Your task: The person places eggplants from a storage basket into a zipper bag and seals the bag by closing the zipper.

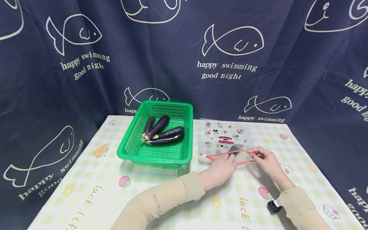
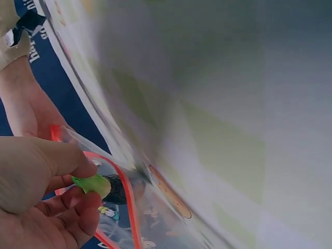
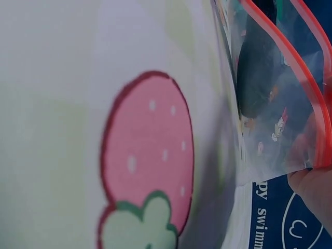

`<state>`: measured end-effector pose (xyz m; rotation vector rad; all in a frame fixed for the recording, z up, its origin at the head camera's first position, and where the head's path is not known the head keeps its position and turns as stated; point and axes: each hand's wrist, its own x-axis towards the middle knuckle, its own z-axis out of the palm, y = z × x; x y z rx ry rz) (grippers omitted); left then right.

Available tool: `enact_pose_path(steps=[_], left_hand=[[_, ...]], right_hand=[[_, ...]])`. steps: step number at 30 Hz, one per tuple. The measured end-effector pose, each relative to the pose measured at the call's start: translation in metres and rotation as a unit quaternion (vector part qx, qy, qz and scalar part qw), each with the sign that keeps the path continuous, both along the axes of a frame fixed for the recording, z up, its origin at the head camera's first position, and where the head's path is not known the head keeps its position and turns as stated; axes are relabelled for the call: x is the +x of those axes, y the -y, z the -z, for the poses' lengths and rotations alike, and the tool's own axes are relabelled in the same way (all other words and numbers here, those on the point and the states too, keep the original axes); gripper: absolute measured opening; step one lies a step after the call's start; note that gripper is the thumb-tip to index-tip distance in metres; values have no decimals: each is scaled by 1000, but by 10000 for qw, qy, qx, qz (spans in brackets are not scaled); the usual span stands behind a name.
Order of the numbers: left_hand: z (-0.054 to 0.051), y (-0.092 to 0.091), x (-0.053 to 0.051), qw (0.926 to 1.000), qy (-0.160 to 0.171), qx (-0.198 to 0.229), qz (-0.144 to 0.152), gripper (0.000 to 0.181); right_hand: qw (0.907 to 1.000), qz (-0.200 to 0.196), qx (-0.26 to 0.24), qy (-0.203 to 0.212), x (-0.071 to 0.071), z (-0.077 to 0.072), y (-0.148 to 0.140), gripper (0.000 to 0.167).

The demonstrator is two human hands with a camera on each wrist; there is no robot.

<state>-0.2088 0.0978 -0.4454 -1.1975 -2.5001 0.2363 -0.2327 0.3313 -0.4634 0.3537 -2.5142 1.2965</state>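
Observation:
A clear printed bag point(image 1: 212, 137) with a red-edged mouth lies on the table, its mouth spread toward the person. My left hand point(image 1: 219, 171) is at the mouth, and in the left wrist view its thumb and fingers pinch the green stem end point(image 2: 93, 184) of a dark vegetable point(image 2: 115, 190). The vegetable's dark body point(image 3: 255, 67) shows inside the clear plastic in the right wrist view. At the mouth's right corner, my right hand point(image 1: 265, 161) pinches the red edge point(image 3: 311, 93).
Left of the bag stands a green basket point(image 1: 155, 160) holding several dark vegetables point(image 1: 161, 126). Behind the table point(image 1: 95, 182) hangs a dark blue cloth point(image 1: 178, 57) with fish drawings. A black device point(image 1: 274, 207) is at the right sleeve.

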Motion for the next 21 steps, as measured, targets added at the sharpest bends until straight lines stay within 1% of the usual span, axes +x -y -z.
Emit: enact_pose_path(steps=[8,11,13,17,21], left_hand=[[0,-6,-4,9997,-184,-129,51,18],[1,-10,-6,9996,-189,-228,5,19],[0,-13,-7,9995,-117,-278,-39,20],[1,-19,-7,9994,51,-319,-139,22],[3,-23,-7,9992,94,-331,-181,22]], right_hand=[[9999,-88,-124,33,1,-1,2,12],[9999,-100,-136,-1,2,-3,4,12],[9998,-119,-140,-52,4,-7,7,12],[9997,-135,-178,-111,10,-19,15,12],[9997,-127,-158,-100,16,-28,22,11]])
